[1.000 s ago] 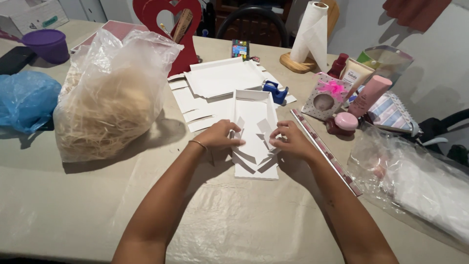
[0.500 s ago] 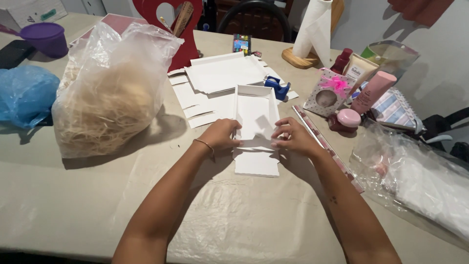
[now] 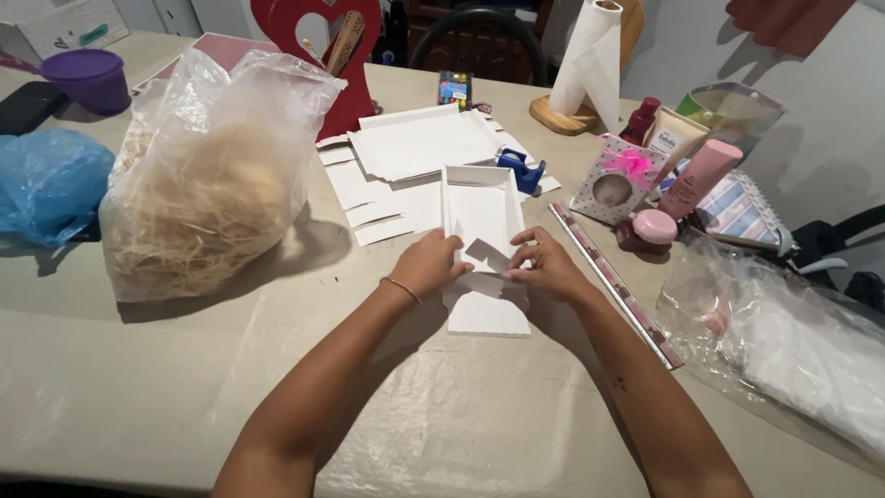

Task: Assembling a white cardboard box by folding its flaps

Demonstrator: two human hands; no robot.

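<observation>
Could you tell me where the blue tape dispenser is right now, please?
In the head view, the blue tape dispenser sits right of centre on the table, just beyond the white cardboard box, beside the stacked white sheets.

White cardboard box [image 3: 482, 214] near table centre; white card sheets [image 3: 419, 143] behind it. Clear bag [image 3: 217, 175] of pale straw-coloured shred, left side. Blue plastic bag [image 3: 46, 184] at left edge. Purple tub [image 3: 90, 78], far left corner. Red heart-shaped stand [image 3: 323, 46] at far edge. Blue tape dispenser [image 3: 521, 170]. Pink bottle [image 3: 698, 178], pink round jar [image 3: 653, 227], striped pastel notebook [image 3: 737, 210] toward right edge. Table [image 3: 138, 387] beige.
</observation>
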